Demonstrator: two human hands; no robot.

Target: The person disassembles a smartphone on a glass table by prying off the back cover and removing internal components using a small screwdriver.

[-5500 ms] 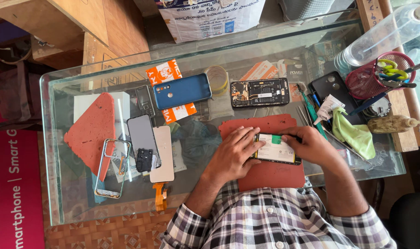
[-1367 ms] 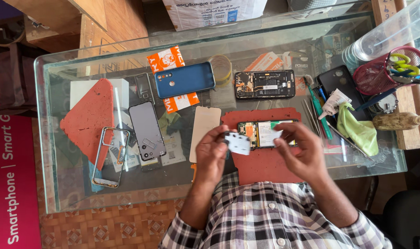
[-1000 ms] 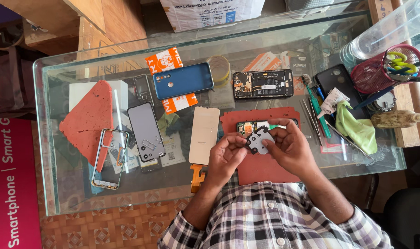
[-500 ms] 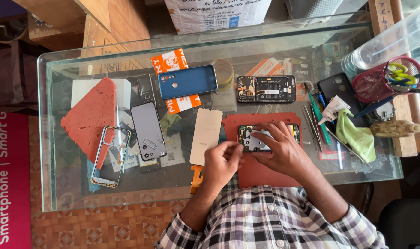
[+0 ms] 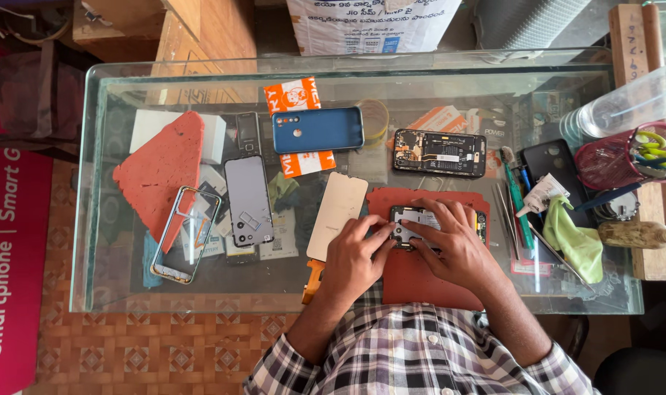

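Note:
An opened phone [image 5: 481,223] with bare circuitry lies on a red mat [image 5: 421,281] near the table's front edge. A small grey cover plate [image 5: 402,232] sits on the phone's left part. My left hand [image 5: 355,256] pinches that plate with its fingertips. My right hand [image 5: 454,245] lies across the phone's middle, fingers pressing down on it and touching the plate. Most of the phone is hidden under my hands.
The glass table [image 5: 99,219] also carries a beige screen panel [image 5: 338,216], a grey back cover [image 5: 249,199], a blue case [image 5: 317,129], a second opened phone [image 5: 439,152], a red triangular mat [image 5: 161,170], tweezers and screwdrivers [image 5: 512,208], a green cloth [image 5: 574,241] and a red basket [image 5: 626,157].
The beige panel went from under my left hand to the mat's left. Both hands lifted the grey plate, turned it, and brought it down onto the opened phone.

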